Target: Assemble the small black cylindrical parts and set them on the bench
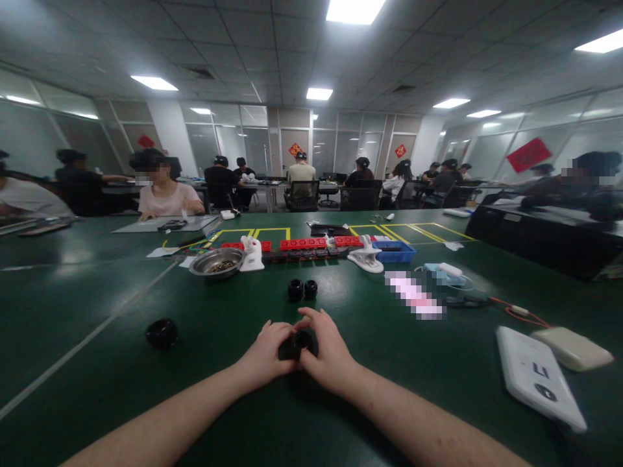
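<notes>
My left hand (267,353) and my right hand (327,350) meet over the green table (97,363), both closed around a small black round part (298,344) held between the fingers. Most of that part is hidden by my fingers. Two more black round parts (302,289) stand side by side just beyond my hands. Another black round piece (162,333) lies alone to the left.
A metal bowl (217,262), white clamps (366,257), red parts strips (302,244) and a blue tray (395,251) line the table's middle. A white device (538,376) and a beige box (572,348) lie at the right. Several people sit at tables behind.
</notes>
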`<state>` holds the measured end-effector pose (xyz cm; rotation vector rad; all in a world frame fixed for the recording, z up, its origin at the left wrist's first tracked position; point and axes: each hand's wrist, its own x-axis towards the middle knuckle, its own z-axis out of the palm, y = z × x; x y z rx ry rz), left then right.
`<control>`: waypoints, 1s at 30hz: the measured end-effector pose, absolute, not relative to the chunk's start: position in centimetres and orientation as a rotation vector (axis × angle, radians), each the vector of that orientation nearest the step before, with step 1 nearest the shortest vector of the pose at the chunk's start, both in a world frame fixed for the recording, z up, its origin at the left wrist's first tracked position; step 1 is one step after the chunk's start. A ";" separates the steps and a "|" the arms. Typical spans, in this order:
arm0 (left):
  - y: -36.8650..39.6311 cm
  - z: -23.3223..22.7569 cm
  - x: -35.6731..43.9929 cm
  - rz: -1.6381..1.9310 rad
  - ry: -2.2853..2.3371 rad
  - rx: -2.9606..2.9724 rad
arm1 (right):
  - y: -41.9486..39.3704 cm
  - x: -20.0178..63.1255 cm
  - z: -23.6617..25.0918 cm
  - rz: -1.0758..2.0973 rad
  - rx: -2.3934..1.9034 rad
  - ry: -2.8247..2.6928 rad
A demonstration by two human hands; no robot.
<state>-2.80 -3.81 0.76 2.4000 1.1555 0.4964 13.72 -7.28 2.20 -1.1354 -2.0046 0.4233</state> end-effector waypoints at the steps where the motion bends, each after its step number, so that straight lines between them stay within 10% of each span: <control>1: -3.8 0.8 -2.8 0.498 1.157 2.400 | -7.4 13.7 2.2 0.421 -1.125 -2.011; 30: -3.5 0.3 -2.9 0.527 1.138 2.399 | -7.1 13.9 2.4 0.440 -1.150 -2.000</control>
